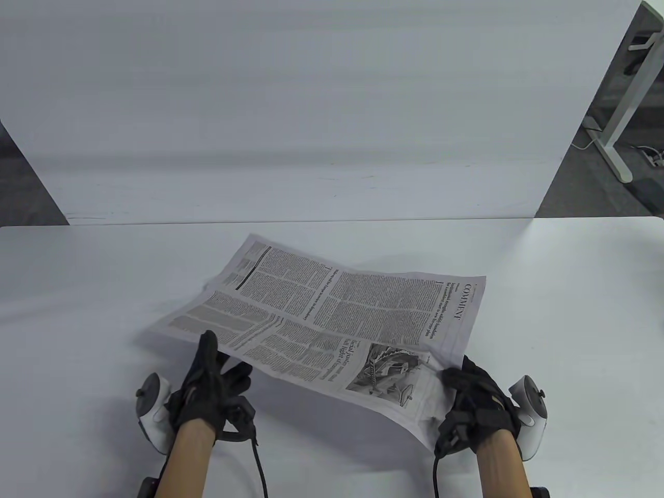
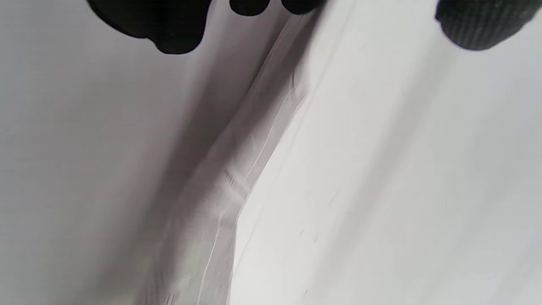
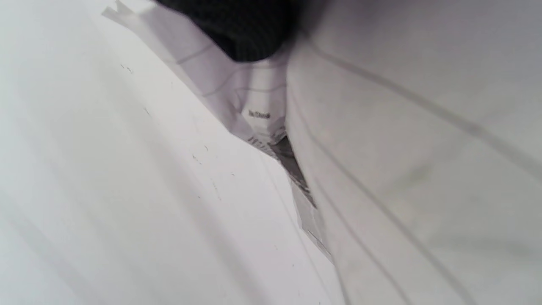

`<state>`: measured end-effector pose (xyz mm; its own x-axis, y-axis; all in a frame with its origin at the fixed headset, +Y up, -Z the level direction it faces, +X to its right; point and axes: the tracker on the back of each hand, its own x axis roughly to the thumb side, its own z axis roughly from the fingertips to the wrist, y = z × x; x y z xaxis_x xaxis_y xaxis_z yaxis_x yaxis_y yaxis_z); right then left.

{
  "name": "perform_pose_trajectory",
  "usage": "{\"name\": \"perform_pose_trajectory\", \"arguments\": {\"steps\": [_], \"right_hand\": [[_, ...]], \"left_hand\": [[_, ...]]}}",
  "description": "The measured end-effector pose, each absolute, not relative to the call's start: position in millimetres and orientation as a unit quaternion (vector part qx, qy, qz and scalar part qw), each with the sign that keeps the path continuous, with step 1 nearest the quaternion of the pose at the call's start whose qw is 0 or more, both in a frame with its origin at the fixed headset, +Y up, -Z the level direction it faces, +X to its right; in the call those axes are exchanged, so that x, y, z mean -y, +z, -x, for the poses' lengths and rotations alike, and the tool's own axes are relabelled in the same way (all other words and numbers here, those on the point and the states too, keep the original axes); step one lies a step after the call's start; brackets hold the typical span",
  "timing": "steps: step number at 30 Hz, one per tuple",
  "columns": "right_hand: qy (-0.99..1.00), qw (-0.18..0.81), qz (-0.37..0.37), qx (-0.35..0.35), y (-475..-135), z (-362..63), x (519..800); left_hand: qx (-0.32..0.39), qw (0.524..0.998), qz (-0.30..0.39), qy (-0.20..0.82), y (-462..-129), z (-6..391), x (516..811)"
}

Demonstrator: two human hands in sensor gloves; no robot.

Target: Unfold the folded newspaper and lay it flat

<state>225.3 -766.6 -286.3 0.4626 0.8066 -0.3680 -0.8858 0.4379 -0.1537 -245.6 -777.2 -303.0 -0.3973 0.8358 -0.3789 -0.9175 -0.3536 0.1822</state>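
Observation:
A black-and-white newspaper (image 1: 332, 316) lies slanted across the middle of the white table (image 1: 78, 290), its near edge lifted off the surface. My left hand (image 1: 215, 381) touches the paper's near-left edge with one finger laid on top and the other fingers spread. My right hand (image 1: 474, 402) grips the near-right corner, holding it raised. In the left wrist view the paper's underside (image 2: 106, 148) hangs over the table, with fingertips (image 2: 169, 25) at the top. In the right wrist view a gloved finger (image 3: 241, 29) presses on the paper's layers (image 3: 423, 169).
A white board (image 1: 311, 104) stands upright behind the table's far edge. Glove cables (image 1: 257, 456) trail toward the near edge. A desk leg (image 1: 622, 109) and floor show at the far right.

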Motion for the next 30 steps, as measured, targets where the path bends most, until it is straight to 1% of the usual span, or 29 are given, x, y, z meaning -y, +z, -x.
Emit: {"name": "perform_pose_trajectory", "arguments": {"steps": [3,8,12,14,17,19,21,25,27,28,30], "right_hand": [[0.508,0.837,0.163,-0.120,-286.2,-223.6,765.9],[0.496,0.844,0.157,-0.132,-286.0,-216.3,767.1],[0.505,0.837,0.156,-0.144,-285.4,-212.0,766.8],[0.510,0.832,0.153,-0.156,-285.8,-210.6,767.2],[0.524,0.821,0.159,-0.165,-284.7,-211.5,767.4],[0.544,0.807,0.160,-0.167,-285.5,-212.8,766.4],[0.602,0.765,0.179,-0.138,-285.2,-219.0,759.6],[0.689,0.684,0.237,-0.041,-281.1,-237.1,746.2],[0.745,0.618,0.252,0.026,-279.6,-245.1,735.4],[0.757,0.601,0.255,0.039,-279.4,-246.0,733.6],[0.809,0.518,0.264,0.092,-278.2,-247.7,726.4]], "left_hand": [[-0.164,0.532,0.162,0.815,-300.3,219.3,778.5],[-0.152,0.567,0.192,0.786,-300.4,202.2,782.3],[-0.170,0.589,0.176,0.770,-301.8,202.5,783.6],[-0.165,0.606,0.169,0.760,-305.1,205.1,783.7],[-0.166,0.646,0.161,0.727,-308.1,212.9,782.6],[-0.168,0.660,0.149,0.717,-309.2,216.8,779.9],[-0.174,0.682,0.119,0.700,-310.7,222.8,774.7],[-0.166,0.738,0.088,0.648,-315.4,237.8,767.2],[-0.166,0.761,0.066,0.623,-317.1,246.3,761.3],[-0.167,0.768,0.056,0.616,-317.6,248.6,759.1],[-0.159,0.791,0.042,0.590,-318.8,254.4,753.2]]}}
